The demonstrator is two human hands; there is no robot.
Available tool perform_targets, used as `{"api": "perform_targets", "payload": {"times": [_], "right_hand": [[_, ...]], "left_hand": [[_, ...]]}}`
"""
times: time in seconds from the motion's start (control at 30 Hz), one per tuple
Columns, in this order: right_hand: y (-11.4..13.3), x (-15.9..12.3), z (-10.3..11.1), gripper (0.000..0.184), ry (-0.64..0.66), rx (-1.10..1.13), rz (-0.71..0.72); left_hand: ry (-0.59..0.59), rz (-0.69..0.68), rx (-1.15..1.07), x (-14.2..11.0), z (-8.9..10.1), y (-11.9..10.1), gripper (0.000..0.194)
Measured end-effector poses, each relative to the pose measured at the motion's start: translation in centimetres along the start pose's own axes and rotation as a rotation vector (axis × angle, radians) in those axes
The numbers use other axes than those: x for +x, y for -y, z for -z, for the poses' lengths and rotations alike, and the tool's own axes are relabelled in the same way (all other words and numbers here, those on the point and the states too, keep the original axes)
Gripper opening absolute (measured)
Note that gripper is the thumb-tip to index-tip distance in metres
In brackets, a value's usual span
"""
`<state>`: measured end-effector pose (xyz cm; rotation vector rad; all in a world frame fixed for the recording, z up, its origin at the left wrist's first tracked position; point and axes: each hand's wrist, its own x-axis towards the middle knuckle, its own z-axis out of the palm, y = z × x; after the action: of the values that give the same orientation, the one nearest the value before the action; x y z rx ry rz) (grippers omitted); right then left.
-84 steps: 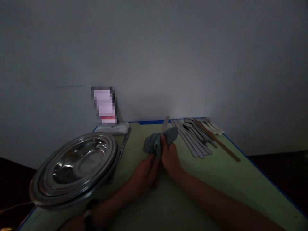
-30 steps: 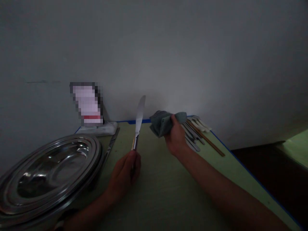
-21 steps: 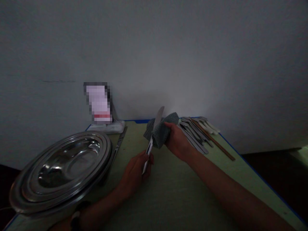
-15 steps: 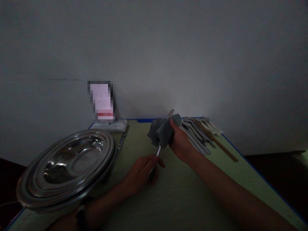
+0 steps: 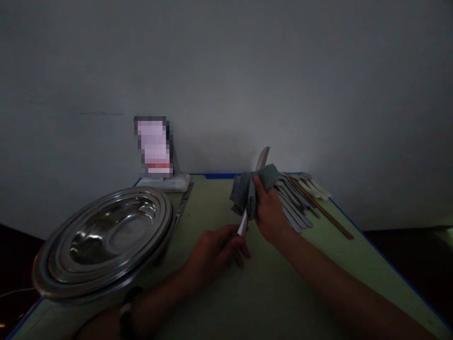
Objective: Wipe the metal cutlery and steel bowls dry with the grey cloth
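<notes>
A table knife (image 5: 262, 158) slants upward over the table, its rounded blade showing above a grey-green cloth (image 5: 245, 191) and its shiny handle below. My right hand (image 5: 271, 210) is closed on the cloth, thumb on top, with the cloth folded around the middle of the knife. Lower down, my left hand (image 5: 217, 252) is closed at the end of the handle, between thumb and fingers. Just right of the cloth lie several pieces of metal cutlery (image 5: 292, 208) in a row.
Stacked steel plates (image 5: 46, 283) stand at the left, with another knife (image 5: 184, 200) beside them. A blurred-out phone-like screen (image 5: 154, 146) rests on a white stand (image 5: 180, 182) by the wall. Wooden chopsticks (image 5: 331, 216) and white-handled utensils (image 5: 318, 189) lie on the right of the green table (image 5: 208, 200).
Both hands have shifted slightly right with the knife and cloth. More of the blade now shows above the cloth, and the left hand's fingers have loosened toward the handle's end.
</notes>
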<state>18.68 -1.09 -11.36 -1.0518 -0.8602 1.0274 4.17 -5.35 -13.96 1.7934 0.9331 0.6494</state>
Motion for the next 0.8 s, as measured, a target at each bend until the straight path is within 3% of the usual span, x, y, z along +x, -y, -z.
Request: {"api": "perform_targets", "payload": {"times": [0.13, 0.2, 0.3, 0.4, 0.47, 0.63, 0.8], "right_hand": [[-0.1, -0.3, -0.1, 0.038, -0.036, -0.113, 0.000], [0.3, 0.0, 0.3, 0.037, 0.016, -0.211, 0.063], [1.5, 0.2, 1.2, 0.033, 0.298, -0.477, 0.130], [2.8, 0.0, 2.0, 0.031, 0.675, -0.659, 0.070], [3.4, -0.2, 2.3, 0.030, 0.848, -0.712, 0.027], [4.4, -0.2, 2.8, 0.035, 1.084, -0.940, -0.086], [5.1, 1.4, 4.6, 0.043, 1.191, -1.020, -0.202]], "left_hand": [[-0.227, 0.072, 0.063, 0.5, 0.4, 0.2, 0.033], [-0.306, 0.051, 0.001, 0.7, 0.5, 0.3, 0.041], [-0.347, 0.054, -0.246, 1.0, 0.4, 0.5, 0.040], [-0.354, 0.106, -0.409, 1.2, 0.2, 0.5, 0.040], [-0.377, 0.138, -0.432, 1.2, 0.3, 0.5, 0.043], [-0.467, 0.262, -0.370, 1.0, 0.7, -0.3, 0.046], [-0.506, 0.218, -0.258, 0.4, 0.3, -1.5, 0.043]]}}
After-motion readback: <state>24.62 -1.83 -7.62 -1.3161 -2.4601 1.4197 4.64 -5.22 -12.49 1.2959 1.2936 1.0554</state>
